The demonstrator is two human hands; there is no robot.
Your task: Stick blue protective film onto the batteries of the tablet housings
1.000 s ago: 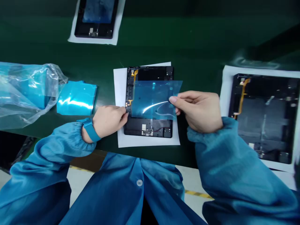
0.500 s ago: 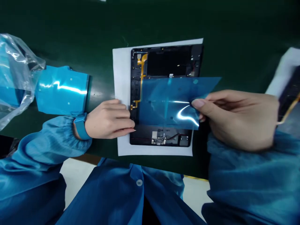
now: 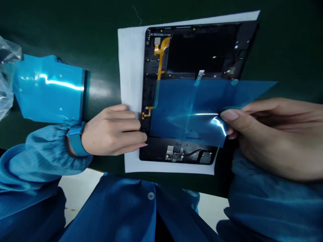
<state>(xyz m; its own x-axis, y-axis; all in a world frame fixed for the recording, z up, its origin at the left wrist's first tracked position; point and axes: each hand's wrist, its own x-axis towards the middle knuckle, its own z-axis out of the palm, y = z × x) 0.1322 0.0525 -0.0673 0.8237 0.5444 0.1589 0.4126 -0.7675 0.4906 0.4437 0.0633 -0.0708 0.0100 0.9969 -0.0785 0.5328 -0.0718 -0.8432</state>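
An opened tablet (image 3: 199,47) lies on a white sheet (image 3: 131,64), its dark inside facing up with an orange flex cable (image 3: 161,57) and a small circuit board (image 3: 174,156). My left hand (image 3: 113,131) is closed at the tablet's left edge, fingers curled against it and their tips partly hidden. A translucent blue film (image 3: 186,107) covers the middle of the tablet and sticks out past its right side. Between thumb and fingers, my right hand (image 3: 272,134) pinches the film's right edge, which bends there and catches the light.
To the left lies a stack of bright blue film sheets (image 3: 50,90), beside a clear plastic bag (image 3: 7,74). The dark green tabletop (image 3: 75,27) ends at a front edge close to my body.
The view has come closer, so the tablet and hands look larger. My right hand still pinches the film, and my left hand stays at the tablet's left edge.
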